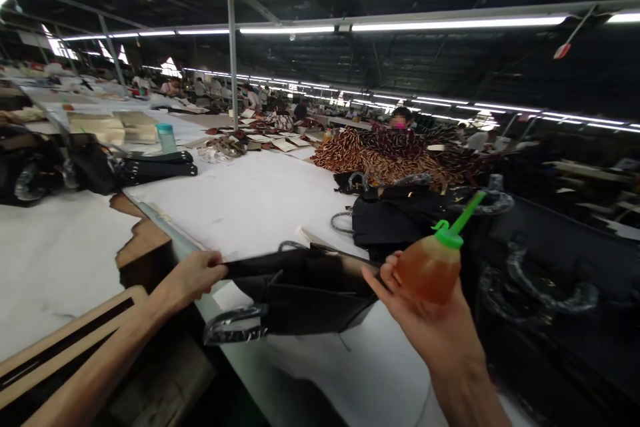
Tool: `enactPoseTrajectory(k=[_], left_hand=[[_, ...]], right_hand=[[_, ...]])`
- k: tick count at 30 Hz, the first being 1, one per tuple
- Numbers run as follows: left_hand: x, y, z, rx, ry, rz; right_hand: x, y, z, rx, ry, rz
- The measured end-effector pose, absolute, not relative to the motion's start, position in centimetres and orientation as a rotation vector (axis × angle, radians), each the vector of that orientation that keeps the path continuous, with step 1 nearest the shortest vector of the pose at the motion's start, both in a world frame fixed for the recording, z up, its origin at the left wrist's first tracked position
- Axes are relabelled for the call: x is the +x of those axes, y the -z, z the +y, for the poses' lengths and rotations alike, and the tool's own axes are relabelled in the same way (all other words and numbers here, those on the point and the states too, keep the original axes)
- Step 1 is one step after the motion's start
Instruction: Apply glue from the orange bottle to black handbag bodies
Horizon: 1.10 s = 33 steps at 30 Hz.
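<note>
A black handbag [310, 303] lies tilted on the white table in front of me, its mouth toward me and its plastic-wrapped handle [236, 325] hanging at the lower left. My left hand [197, 273] pinches the bag's upper left edge between thumb and fingers. In my right hand [425, 313] sits a squeeze bottle [430, 268] of amber liquid with a green cap and a slanted green spout. The fingers curl round the bottle, while the outstretched index finger reaches the bag's right edge.
Finished-looking black bags [385, 217] with wrapped handles stand at the right. Behind them rises a heap of brown and tan strips [385, 157], with a person [401, 117] beyond. A teal-capped bottle [166, 139] and more black bags [95, 163] are at the left.
</note>
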State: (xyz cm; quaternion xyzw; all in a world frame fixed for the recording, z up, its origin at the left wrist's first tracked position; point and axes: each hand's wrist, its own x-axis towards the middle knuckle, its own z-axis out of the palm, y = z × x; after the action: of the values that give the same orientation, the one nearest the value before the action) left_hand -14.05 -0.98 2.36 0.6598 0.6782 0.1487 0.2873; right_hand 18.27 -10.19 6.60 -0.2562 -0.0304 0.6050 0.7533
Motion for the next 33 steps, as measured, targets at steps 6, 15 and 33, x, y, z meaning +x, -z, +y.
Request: enactPoseTrajectory(k=[6, 15, 33], left_hand=[[-15.3, -2.7, -2.8, 1.682, -0.726, 1.397], [-7.2, -10.3, -5.2, 2.547, -0.804, 0.843], [-4.0, -7.3, -2.9, 2.324, -0.489, 1.402]], right_hand=[[17.1, -7.1, -9.4, -0.597, -1.282, -0.113], [16.8, -7.0, -9.6, -0.594, -1.328, -0.094], [16.7, -7.2, -9.6, -0.625, -1.345, -0.021]])
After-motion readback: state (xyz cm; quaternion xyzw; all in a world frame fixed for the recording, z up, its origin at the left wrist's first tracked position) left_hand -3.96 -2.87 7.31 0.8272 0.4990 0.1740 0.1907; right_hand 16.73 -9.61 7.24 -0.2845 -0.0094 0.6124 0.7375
